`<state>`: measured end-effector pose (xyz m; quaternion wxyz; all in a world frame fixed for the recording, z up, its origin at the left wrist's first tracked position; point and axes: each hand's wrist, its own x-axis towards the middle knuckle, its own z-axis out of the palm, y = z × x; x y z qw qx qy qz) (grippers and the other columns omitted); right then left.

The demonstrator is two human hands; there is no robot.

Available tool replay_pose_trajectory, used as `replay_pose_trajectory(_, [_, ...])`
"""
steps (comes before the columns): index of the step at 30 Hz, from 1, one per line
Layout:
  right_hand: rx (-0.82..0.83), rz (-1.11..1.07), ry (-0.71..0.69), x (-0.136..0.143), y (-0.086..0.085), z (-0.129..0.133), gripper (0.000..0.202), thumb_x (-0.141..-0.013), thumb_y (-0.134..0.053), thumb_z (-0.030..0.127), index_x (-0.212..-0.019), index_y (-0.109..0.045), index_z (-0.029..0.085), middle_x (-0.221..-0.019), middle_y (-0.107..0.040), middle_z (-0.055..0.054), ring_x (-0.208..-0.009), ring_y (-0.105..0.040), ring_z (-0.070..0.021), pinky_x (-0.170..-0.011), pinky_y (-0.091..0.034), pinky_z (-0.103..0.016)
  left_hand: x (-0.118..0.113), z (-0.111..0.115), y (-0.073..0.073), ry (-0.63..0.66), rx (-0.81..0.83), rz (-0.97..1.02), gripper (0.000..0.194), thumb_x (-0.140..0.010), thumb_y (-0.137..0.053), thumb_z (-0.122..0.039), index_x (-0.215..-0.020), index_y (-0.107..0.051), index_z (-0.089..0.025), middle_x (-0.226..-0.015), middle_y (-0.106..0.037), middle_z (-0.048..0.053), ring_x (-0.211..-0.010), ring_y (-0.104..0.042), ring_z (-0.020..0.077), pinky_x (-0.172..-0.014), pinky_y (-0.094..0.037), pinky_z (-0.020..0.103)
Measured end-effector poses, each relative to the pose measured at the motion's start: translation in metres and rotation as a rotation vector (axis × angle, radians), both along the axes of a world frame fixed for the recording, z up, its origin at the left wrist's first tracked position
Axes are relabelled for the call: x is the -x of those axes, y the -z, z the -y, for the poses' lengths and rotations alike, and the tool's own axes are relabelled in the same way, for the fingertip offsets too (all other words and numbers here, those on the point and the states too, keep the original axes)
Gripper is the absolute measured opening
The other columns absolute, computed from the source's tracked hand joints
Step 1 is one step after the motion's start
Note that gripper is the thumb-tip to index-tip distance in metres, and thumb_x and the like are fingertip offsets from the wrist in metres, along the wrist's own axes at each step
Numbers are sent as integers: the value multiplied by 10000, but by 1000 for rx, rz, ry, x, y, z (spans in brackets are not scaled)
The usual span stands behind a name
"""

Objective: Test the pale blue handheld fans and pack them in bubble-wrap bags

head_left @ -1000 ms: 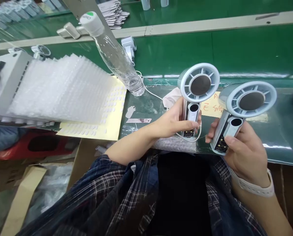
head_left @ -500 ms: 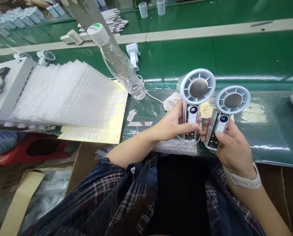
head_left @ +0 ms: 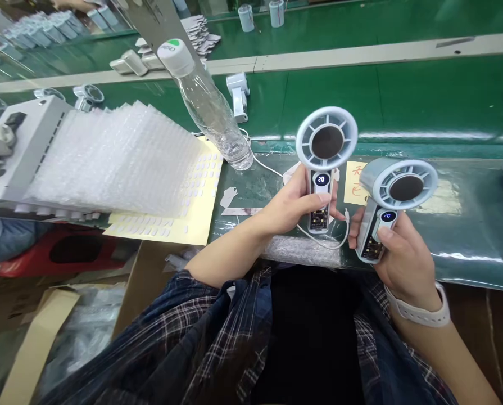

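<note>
Through the head feed, I have the left hand (head_left: 291, 207) over the counter (head_left: 462, 225), fingers clamped on a fan (head_left: 326, 142) that reads 20. My right hand (head_left: 409, 261) has its fingers wrapped round a second fan (head_left: 406, 188), just right of the first and also showing 20. I can't tell whether the left fingers touch the cable (head_left: 330, 247).

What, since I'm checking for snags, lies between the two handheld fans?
In the head view: a white cable's end, a yellow note beyond, and fingers of the left hand and right hand.
</note>
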<state>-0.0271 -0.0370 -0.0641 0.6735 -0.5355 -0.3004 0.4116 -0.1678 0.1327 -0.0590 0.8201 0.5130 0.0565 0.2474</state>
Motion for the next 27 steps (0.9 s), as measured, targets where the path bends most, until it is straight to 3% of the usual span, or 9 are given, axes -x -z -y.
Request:
replay_pose_trajectory(3, [-39,60,-12,1,-1,-2,222,-982,-728,366,-1144,-702,216,-1044,-681,-71,-742,-652,-172,-579,-580,-305,0,-1,0,17,-69,0,581,-918,-806,-424,-1238,-382,-187,-988,-608,4,-749,-714,154,-727,-651,328])
replay_pose_trajectory(6, [-23,60,31,1,0,-5,210,-980,-738,382,-1121,-716,228,-1046,-671,-64,-778,-649,-172,-614,-580,-302,-2,-1,6,42,-44,-37,576,-913,-820,-422,-1229,-402,-184,-976,-600,7,-796,-713,162,-783,-657,341])
replay_pose_trajectory(13, [43,-44,42,1,-4,-6,358,-888,-784,482,-1093,-721,196,-945,-687,-97,-743,-653,-209,-602,-561,-325,-2,3,6,135,-29,-33,597,-969,-789,-455,-1298,-384,-165,-1039,-627,33,-848,-706,153,-840,-617,320])
replay_pose_trajectory(18, [44,-98,129,2,-8,-7,326,-819,-813,457,-1019,-767,204,-937,-681,-98,-665,-621,-207,-484,-502,-327,-2,2,6,86,-16,-29,610,-916,-823,-423,-1283,-402,-179,-971,-582,7,-800,-687,164,-817,-645,359])
replay_pose_trajectory(22, [43,-59,107,1,-6,-5,286,-841,-816,448,-1012,-797,219,-944,-679,-96,-680,-624,-197,-520,-516,-324,-3,-1,9,86,-9,-44,652,-878,-843,-467,-1266,-393,-200,-978,-579,14,-811,-680,176,-863,-658,414])
replay_pose_trajectory(25, [77,-85,154,0,-4,-7,288,-812,-832,416,-1008,-809,205,-947,-686,-100,-700,-633,-188,-524,-523,-300,-3,-3,9,51,-84,-131,666,-886,-844,-501,-1282,-409,-190,-1020,-623,50,-833,-690,188,-872,-632,408])
replay_pose_trajectory(27, [118,-133,210,-2,-1,-9,342,-765,-844,409,-1010,-793,176,-929,-693,-108,-677,-634,-194,-494,-520,-300,-2,-3,8,-45,-160,-221,710,-862,-872,-525,-1294,-427,-180,-1166,-653,113,-974,-707,223,-912,-599,396])
